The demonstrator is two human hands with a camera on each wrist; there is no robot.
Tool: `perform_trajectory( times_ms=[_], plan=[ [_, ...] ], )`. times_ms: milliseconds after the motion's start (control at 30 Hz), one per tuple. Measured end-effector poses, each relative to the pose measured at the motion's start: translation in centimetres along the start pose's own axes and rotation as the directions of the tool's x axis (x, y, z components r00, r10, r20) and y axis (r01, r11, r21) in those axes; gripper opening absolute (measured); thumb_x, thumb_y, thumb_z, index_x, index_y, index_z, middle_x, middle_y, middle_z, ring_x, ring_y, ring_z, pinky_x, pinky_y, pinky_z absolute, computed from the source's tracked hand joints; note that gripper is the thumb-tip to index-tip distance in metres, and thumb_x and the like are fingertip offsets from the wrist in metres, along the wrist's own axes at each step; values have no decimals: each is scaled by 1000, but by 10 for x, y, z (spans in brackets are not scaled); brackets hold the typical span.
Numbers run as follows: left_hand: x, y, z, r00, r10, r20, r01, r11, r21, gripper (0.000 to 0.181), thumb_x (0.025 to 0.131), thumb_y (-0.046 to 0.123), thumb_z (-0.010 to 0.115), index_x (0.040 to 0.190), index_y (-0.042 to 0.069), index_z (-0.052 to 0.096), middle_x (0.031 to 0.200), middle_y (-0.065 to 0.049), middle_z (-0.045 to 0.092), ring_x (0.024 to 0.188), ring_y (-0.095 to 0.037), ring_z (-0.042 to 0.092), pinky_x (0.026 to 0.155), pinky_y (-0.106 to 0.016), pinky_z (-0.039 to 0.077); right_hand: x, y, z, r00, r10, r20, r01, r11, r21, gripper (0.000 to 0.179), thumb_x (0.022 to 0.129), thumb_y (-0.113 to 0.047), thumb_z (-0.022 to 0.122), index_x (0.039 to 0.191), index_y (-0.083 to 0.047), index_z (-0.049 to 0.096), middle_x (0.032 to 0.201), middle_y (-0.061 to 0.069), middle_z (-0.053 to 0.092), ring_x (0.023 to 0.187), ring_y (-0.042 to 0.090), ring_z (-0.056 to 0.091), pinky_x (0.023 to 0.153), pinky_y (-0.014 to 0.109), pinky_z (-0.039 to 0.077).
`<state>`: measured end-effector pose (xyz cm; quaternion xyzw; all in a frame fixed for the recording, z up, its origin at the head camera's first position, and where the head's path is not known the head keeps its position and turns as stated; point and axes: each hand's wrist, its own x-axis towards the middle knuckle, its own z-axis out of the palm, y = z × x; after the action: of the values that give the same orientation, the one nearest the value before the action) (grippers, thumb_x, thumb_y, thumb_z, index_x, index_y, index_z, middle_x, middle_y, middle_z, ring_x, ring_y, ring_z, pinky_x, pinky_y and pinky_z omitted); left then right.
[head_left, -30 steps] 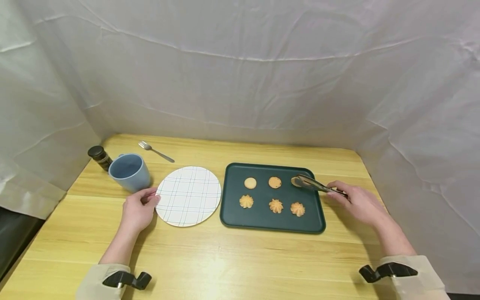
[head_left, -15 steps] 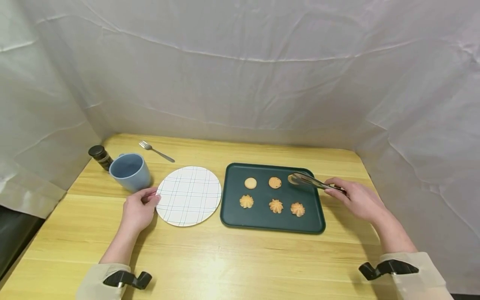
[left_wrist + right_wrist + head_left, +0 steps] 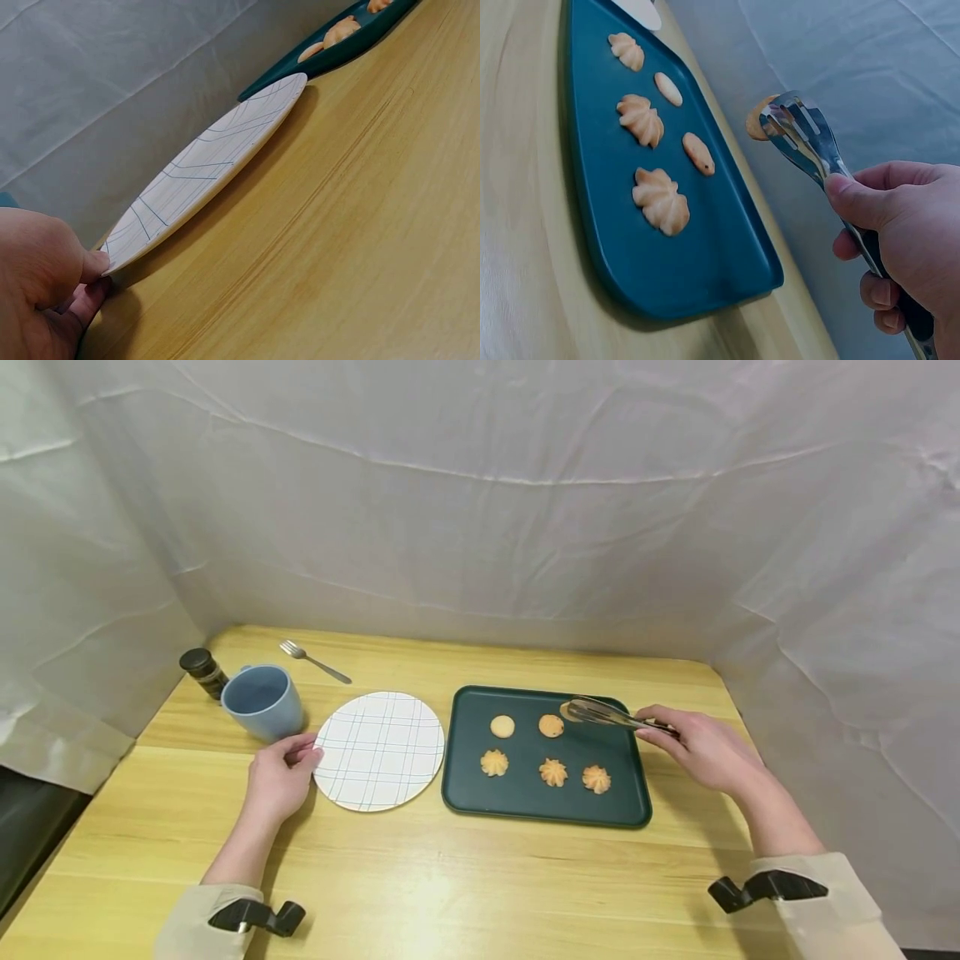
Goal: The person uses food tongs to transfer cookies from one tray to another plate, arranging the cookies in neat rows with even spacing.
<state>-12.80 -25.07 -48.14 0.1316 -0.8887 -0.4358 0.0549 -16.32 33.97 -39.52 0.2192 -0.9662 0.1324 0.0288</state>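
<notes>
My right hand grips a pair of metal tongs with dark handles. A round cookie is pinched between the slotted tong heads, held up above the dark green tray. On that tray lie two flat round cookies, a plain one and a speckled one, with a front row of star-shaped cookies. My left hand pinches the left rim of a round white plate with blue grid lines, thumb on top and fingers beneath the edge.
Behind my left hand stands a blue mug, with a black-capped spice jar beside it. A fork lies farther back. The tray sits close to the plate's right side. Pale cloth walls enclose the wooden table at the back and sides.
My right hand has moved left and a little back, carrying the tongs and their cookie up off the tray's back right area. The left hand and plate have stayed put.
</notes>
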Motion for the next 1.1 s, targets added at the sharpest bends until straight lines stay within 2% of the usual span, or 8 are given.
perform_trajectory(
  times_ms=[400,767,933,1100],
  plan=[
    [0,1,0,1000,-3,7,3,1000,0,35,105,17,66,134,-2,69,117,-20,73,110,-30,67,86,-28,47,18,-21,-2,999,-42,9,42,999,30,30,109,-43,59,132,-26,69,106,-5,74,78,12,61,72,42,50],
    [0,-2,2,999,32,-18,-32,999,-11,32,104,14,68,130,-3,71,114,-19,74,103,-28,67,77,-16,45,36,-41,4,997,-71,16,69,996,64,33,108,-45,60,132,-26,70,120,-2,74,98,21,70,86,53,54],
    [-1,-1,1,999,37,-22,-37,999,-8,31,104,14,68,130,-3,71,114,-19,74,101,-27,66,75,-15,45,45,-51,10,996,-89,22,87,993,79,35,108,-45,60,134,-23,69,124,-1,73,107,25,70,92,56,53],
    [-2,0,1,999,29,-21,-30,1000,-7,32,104,15,68,130,-3,71,114,-19,74,101,-27,66,76,-15,45,54,-63,15,994,-108,26,105,990,97,37,107,-47,60,135,-24,69,124,-1,73,109,26,70,94,55,53]
  ],
)
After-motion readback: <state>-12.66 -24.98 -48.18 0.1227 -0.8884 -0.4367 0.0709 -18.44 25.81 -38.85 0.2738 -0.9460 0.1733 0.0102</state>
